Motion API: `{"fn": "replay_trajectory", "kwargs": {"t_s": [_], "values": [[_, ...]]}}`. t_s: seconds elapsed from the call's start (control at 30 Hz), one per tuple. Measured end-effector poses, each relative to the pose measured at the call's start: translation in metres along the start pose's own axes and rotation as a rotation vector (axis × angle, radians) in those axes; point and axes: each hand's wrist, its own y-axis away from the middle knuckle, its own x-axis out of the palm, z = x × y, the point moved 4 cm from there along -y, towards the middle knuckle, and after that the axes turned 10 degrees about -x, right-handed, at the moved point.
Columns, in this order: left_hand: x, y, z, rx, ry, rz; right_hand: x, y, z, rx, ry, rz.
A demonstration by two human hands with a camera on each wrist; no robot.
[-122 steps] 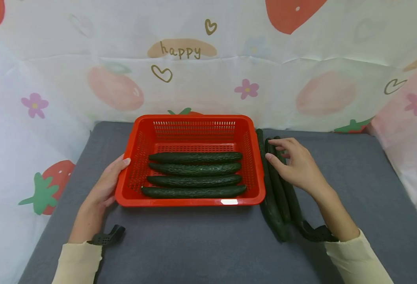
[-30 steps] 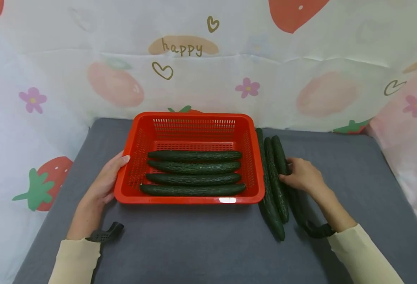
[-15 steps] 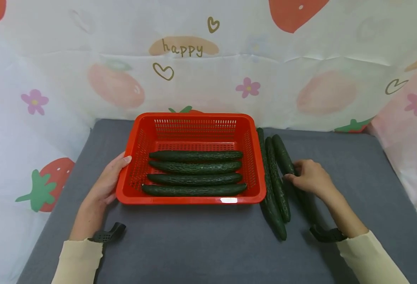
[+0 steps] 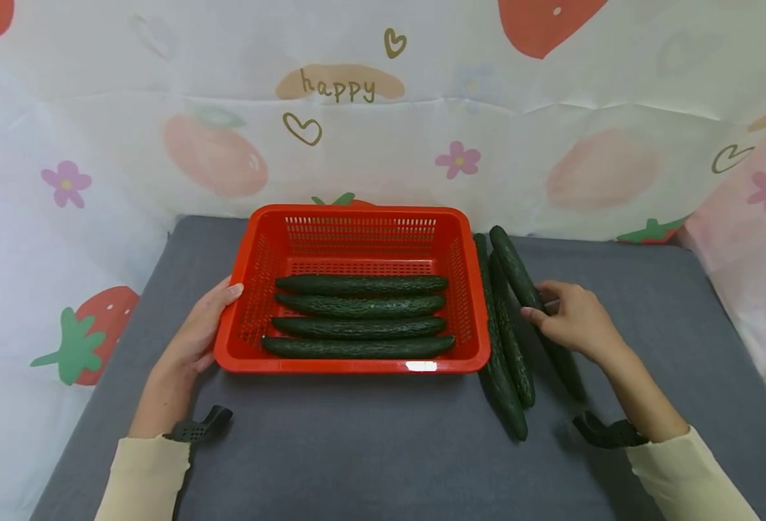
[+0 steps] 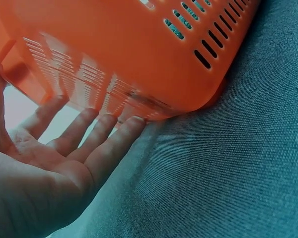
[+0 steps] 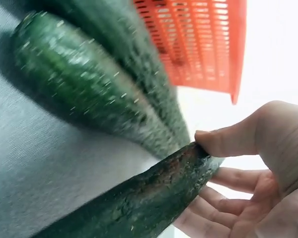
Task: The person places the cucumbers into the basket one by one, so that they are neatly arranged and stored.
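Note:
A red plastic basket stands on the grey cloth, with several dark green cucumbers lying crosswise in it. My left hand holds its left side, thumb over the rim; in the left wrist view the fingertips touch the slotted wall. To the right of the basket, my right hand grips a cucumber between thumb and fingers. In the right wrist view this cucumber slants away from the other two. Its far end overlaps one of them in the head view.
Two cucumbers lie side by side along the basket's right wall, the nearer-to-basket one and its neighbour. Grey cloth covers the table. A patterned white sheet hangs behind and at the sides.
My right hand came down onto the outermost cucumber and took hold of it. Over the last second it shifted right, then slightly away from me, and the cucumber's far end rose. The left hand stayed.

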Motion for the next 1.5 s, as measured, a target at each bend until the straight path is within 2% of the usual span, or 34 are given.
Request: {"fn": "replay_trajectory", "kwargs": {"t_s": [0.13,0.5,0.73,0.9,1.2,1.5], "values": [[0.001,-0.002,-0.001,0.0,0.0,-0.005,-0.004,0.0,0.012,-0.04,0.002,-0.037],[0.001,-0.002,-0.001,0.006,-0.006,0.017,-0.016,-0.001,0.037,-0.196,0.002,-0.224],[0.003,-0.005,-0.001,-0.015,-0.019,-0.013,-0.021,-0.005,0.049,-0.285,-0.002,-0.303],[0.003,-0.006,-0.003,-0.015,-0.023,-0.02,-0.027,-0.011,0.061,-0.303,0.025,-0.297],[0.001,-0.002,-0.001,0.0,-0.027,0.003,-0.027,-0.029,0.091,-0.308,0.049,-0.217],[0.0,0.0,0.0,0.007,0.001,0.008,-0.027,-0.051,0.123,-0.408,0.073,-0.199]]}}
